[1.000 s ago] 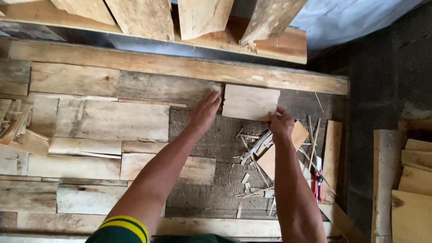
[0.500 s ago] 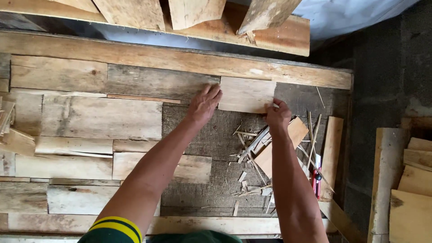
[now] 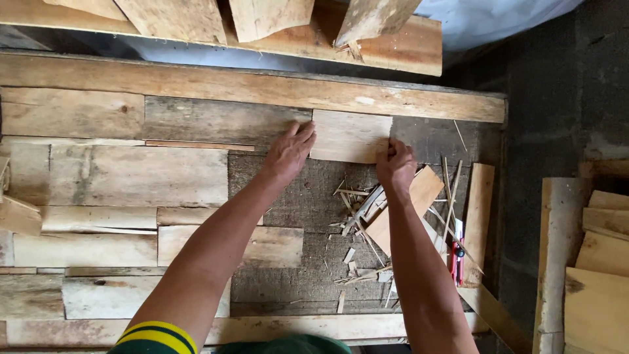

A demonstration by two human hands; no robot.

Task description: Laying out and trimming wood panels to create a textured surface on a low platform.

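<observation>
A short pale wooden plank [image 3: 350, 134] lies flat just under the long top board [image 3: 249, 85] of a wooden frame. My left hand [image 3: 288, 152] rests with spread fingers on the plank's left edge and on the grey plank [image 3: 216, 121] beside it. My right hand [image 3: 394, 164] is closed, fingers pinching the pale plank's lower right corner. Both forearms reach up from the bottom of the view.
Fitted planks [image 3: 137, 176] fill the frame's left side over a rough brown backing [image 3: 295, 196]. Splinters and offcuts [image 3: 367, 216] lie below my right hand, with a red utility knife [image 3: 455, 252] and a slim board [image 3: 478, 219]. Stacked boards [image 3: 596, 262] stand at right.
The pale plank has slid up against the top board, with both hands moving up with it. The view has shifted slightly.
</observation>
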